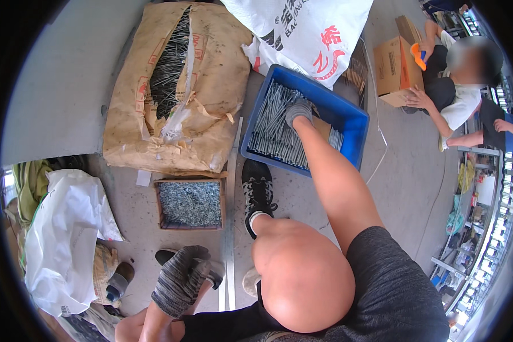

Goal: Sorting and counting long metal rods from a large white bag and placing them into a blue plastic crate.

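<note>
My right hand [300,111], in a grey knitted glove, reaches down into a blue plastic bin [359,122] and touches the long thin metal rods [271,122] lying there. Its fingertips are hidden from above, so their grip cannot be made out. A piece of brown cardboard [323,129] shows beside that wrist. Low on the left, my left hand [182,279] wears a striped grey glove. Its fingers are curled together near my knee; whatever they hold, if anything, is hidden. The nearest container to it is a shallow box [222,205] filled with small shiny metal pieces [189,202].
A torn brown paper sack [216,74] of metal rods lies beyond the box. White woven sacks stand behind the bin [325,34] and at left [68,239]. Metal strips [230,239] run along the floor. At right, a person [464,102] handles a cardboard box [390,68] and an orange tool [418,57].
</note>
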Available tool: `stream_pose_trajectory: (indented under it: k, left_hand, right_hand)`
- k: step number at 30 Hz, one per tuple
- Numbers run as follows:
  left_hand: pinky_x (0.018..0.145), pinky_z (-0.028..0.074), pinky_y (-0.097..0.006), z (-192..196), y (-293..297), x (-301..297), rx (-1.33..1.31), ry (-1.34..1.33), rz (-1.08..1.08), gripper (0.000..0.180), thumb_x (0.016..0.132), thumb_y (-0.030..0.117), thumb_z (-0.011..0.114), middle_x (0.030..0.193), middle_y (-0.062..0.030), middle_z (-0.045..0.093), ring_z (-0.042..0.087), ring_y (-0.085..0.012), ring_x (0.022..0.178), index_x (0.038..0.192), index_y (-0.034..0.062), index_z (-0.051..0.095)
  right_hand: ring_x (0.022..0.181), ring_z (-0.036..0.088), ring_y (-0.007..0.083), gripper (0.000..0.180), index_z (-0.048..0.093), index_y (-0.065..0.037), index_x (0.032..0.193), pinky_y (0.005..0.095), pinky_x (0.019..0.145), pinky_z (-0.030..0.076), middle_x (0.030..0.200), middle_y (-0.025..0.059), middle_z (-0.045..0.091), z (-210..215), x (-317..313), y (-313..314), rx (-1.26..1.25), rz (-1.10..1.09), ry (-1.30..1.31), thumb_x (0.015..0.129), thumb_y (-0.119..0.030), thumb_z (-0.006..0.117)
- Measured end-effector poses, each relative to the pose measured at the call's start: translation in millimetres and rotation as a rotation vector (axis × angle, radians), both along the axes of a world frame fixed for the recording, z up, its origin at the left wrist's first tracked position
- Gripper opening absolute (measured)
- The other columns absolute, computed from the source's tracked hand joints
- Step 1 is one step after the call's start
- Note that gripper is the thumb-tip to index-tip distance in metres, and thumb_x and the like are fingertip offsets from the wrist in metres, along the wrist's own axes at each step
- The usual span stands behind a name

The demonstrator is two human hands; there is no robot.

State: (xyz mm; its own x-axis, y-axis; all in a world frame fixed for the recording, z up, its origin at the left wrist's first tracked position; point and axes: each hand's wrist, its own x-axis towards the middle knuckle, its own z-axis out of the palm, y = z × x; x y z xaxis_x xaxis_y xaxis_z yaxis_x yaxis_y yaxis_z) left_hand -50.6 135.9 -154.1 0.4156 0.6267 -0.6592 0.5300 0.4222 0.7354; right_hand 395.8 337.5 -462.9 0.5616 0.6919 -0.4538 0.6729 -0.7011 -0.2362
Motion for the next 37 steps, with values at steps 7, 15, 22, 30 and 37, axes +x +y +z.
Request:
stream_pose_trajectory:
  k: [7,15,22,30,37]
  left_hand:
    - [0.084,0.052,-0.034,2,-4,-5,0.003,0.034,-0.009,0.022,0.098,0.018,0.062,0.098,-0.0120,0.069,0.066,-0.0226,0.092,0.114,0.0021,0.063]
    - [0.083,0.052,-0.037,8,6,11,0.051,0.000,-0.007,0.023,0.098,0.020,0.061,0.096,-0.0132,0.069,0.067,-0.0265,0.091,0.113,0.0023,0.064]
    - [0.084,0.051,-0.037,-5,-8,0,0.068,0.036,-0.058,0.022,0.098,0.019,0.062,0.097,-0.0132,0.069,0.067,-0.0258,0.092,0.112,0.0030,0.064]
    - [0.084,0.051,-0.035,4,-8,-4,0.163,0.054,-0.037,0.021,0.097,0.017,0.063,0.099,-0.0135,0.070,0.067,-0.0255,0.093,0.112,0.0027,0.064]
    - [0.086,0.051,-0.035,1,-8,-6,0.111,0.020,-0.039,0.025,0.097,0.021,0.064,0.102,-0.0139,0.070,0.067,-0.0253,0.096,0.115,0.0034,0.064]
  right_hand:
    - [0.125,0.055,0.0437,0.059,0.058,0.002,0.132,0.0473,0.103,0.047,0.133,0.0263,0.059,57,-26,23,0.118,-0.178,-0.015,0.093,-0.044,0.056]
    - [0.121,0.059,0.0414,0.061,0.062,-0.002,0.130,0.0450,0.105,0.046,0.127,0.0259,0.063,-2,33,-36,0.323,-0.120,-0.093,0.091,-0.049,0.056]
    - [0.146,0.033,0.0398,0.093,0.026,-0.002,0.156,0.0454,0.120,0.030,0.157,0.0264,0.034,57,-42,-27,-0.133,-0.006,-0.093,0.092,-0.065,0.048]
    - [0.146,0.031,0.0438,0.086,0.025,-0.001,0.156,0.0467,0.120,0.029,0.155,0.0309,0.032,36,-42,-23,0.047,0.134,-0.143,0.097,-0.060,0.043]
    - [0.152,0.016,0.0421,0.094,0.004,-0.009,0.161,0.0425,0.125,0.017,0.166,0.0224,0.010,39,-72,-15,-0.114,0.032,-0.150,0.095,-0.059,0.050]
